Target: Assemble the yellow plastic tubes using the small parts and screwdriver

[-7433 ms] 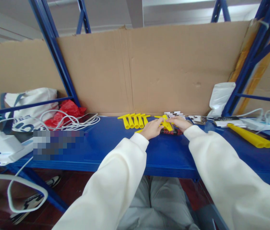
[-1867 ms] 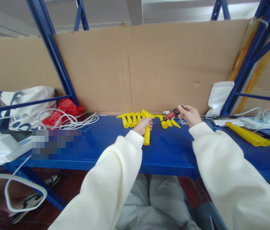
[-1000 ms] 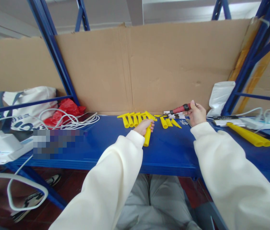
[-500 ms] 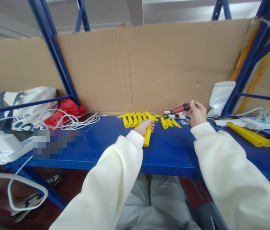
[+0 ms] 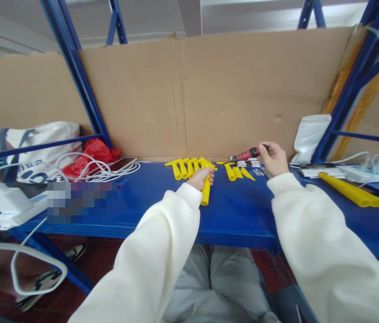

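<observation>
My left hand (image 5: 200, 178) is closed around a yellow plastic part with a tube-shaped handle (image 5: 206, 194), whose open end points toward me. In my right hand (image 5: 274, 159) is a screwdriver (image 5: 247, 154) with a red and black handle, gripped at its rear end. Its shaft slants down to the left and reaches the top of the yellow part; whether the tip touches a screw is too small to tell. Behind my left hand stands a row of similar yellow parts (image 5: 176, 171). More yellow pieces (image 5: 230, 172) lie between my two hands on the blue shelf (image 5: 239, 206).
Small white pieces (image 5: 259, 172) lie near my right hand. Long yellow tubes (image 5: 350, 190) rest at right beside a power strip (image 5: 374, 172). White cables (image 5: 122, 168), a red plastic bag (image 5: 91, 157) and a white cloth bag (image 5: 46, 134) are left. Cardboard (image 5: 236, 94) walls the back.
My right hand has shifted slightly left and down, its fingers changing position on the screwdriver handle. The yellow part in my left hand has tilted very slightly.
</observation>
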Action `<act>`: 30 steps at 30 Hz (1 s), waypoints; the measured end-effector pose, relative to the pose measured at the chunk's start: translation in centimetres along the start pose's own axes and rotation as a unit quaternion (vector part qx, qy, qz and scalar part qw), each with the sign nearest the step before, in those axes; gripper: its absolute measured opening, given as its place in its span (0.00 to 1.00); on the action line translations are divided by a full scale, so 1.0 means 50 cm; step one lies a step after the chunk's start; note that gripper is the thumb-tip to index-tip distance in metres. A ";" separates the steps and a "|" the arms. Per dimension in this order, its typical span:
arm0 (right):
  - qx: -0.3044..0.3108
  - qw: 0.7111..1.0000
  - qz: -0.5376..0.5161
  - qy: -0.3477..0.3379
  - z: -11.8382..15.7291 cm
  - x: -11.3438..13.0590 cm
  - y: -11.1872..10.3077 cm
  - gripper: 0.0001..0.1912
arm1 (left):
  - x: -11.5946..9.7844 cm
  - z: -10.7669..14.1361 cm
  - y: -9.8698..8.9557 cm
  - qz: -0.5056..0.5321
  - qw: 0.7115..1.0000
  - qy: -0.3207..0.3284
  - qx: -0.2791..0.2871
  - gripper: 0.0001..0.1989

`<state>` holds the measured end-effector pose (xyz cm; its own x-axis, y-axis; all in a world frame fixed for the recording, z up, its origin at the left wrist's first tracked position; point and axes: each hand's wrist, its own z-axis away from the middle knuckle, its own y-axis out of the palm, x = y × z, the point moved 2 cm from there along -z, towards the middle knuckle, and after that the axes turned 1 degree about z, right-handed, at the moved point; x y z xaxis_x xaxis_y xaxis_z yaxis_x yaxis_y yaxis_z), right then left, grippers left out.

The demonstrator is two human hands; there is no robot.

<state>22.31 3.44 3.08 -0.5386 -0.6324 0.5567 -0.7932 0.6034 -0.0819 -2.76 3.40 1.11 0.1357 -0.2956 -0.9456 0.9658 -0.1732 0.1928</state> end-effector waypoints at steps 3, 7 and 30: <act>-0.014 0.999 0.041 0.023 0.004 0.005 -0.005 0.21 | 0.000 -0.001 -0.001 0.006 1.000 0.005 -0.006 0.12; -0.023 0.993 -0.008 0.116 0.012 0.019 -0.002 0.23 | -0.001 -0.001 -0.001 0.002 1.000 0.010 -0.010 0.13; 0.017 0.937 -0.239 0.252 0.025 0.037 0.026 0.27 | -0.004 0.009 0.000 0.012 0.999 0.016 -0.028 0.12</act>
<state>19.94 2.47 2.98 0.0777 -0.5114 0.8558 -0.9225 0.2886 0.2562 -2.88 3.04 1.42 0.1642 -0.2684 -0.9492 0.9730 -0.1139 0.2005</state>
